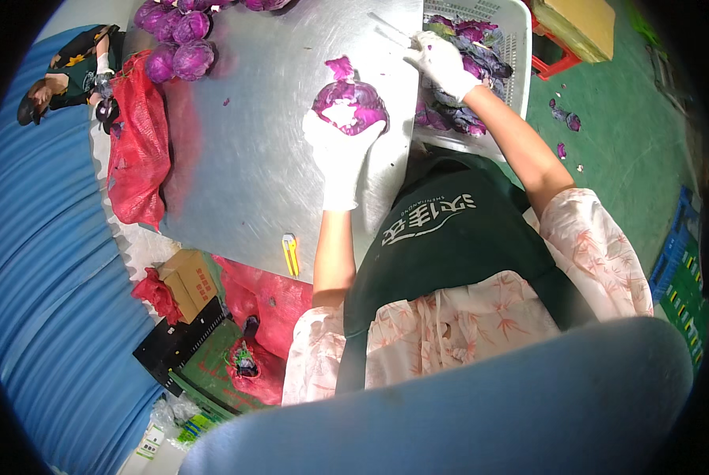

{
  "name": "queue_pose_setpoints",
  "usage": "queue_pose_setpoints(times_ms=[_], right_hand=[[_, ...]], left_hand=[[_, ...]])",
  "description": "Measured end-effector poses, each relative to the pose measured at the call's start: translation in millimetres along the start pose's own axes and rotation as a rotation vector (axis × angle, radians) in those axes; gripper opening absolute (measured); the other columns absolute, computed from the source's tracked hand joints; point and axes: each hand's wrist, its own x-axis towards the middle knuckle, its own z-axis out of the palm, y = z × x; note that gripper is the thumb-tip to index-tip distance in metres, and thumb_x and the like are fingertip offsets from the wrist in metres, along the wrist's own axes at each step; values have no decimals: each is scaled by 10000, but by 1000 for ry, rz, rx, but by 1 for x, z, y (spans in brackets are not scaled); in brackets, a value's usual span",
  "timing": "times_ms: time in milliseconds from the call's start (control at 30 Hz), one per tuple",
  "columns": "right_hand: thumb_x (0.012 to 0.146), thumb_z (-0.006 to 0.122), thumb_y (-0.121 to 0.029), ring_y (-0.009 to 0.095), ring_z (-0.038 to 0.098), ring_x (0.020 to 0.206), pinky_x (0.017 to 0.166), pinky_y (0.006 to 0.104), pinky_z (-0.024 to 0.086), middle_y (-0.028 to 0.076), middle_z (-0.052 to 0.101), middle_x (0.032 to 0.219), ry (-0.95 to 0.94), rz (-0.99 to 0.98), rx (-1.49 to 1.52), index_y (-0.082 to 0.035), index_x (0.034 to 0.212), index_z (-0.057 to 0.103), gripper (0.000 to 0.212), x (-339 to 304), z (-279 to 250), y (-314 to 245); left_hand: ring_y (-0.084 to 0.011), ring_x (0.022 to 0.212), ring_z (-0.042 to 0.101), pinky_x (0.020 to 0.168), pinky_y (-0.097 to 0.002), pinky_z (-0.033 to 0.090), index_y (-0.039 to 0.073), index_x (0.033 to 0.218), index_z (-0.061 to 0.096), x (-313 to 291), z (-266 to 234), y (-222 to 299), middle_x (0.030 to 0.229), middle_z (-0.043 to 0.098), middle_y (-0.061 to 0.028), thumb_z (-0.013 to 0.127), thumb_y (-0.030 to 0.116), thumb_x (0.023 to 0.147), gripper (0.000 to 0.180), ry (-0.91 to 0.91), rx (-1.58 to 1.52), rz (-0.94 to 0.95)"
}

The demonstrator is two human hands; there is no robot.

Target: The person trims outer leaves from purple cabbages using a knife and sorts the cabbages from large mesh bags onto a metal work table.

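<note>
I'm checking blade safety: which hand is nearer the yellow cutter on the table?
Left. The left hand, on a purple cabbage, is beyond and right of the yellow cutter; the right hand is farther off, at the white crate.

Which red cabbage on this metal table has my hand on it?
The lone red cabbage near the right edge of the metal table, cupped by your gloved left hand. The other red cabbages are clustered at the far left.

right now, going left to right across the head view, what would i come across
Blue pleated sheeting → red mesh sack → yellow cutter → gloved left hand, holding a purple cabbage → gloved right hand → yellow block.
</note>
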Motion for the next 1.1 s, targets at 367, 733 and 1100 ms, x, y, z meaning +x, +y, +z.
queue_pose_setpoints(times_ms=[367, 733, 1100], right_hand=[[769, 676, -267, 227, 586, 711, 641, 350, 475, 86, 612, 760, -133, -429, 118, -71, 817, 671, 201, -28, 14, -48], [791, 676, -77, 76, 532, 524, 465, 261, 435, -4, 562, 593, -289, 200, 594, -32, 805, 635, 62, -53, 16, 33], [814, 660, -411, 334, 555, 1133, 968, 351, 444, 191, 553, 1258, -119, -161, 492, -82, 1123, 635, 451, -20, -5, -33]], left_hand=[[-360, 1230, 409, 1008, -420, 394, -50, 1356, 271, 4, 1, 17, 1286, 395, -233, 860, 506, 493, 1183, 3, 63, 28], [-271, 1073, 575, 904, -365, 498, 63, 1362, 365, 41, -52, -69, 1290, 467, -158, 869, 289, 589, 950, -519, -649, -220], [-368, 1267, 393, 1069, -418, 344, -28, 1421, 270, 26, -12, -34, 1399, 299, -247, 874, 401, 563, 1134, -125, -154, 7]])
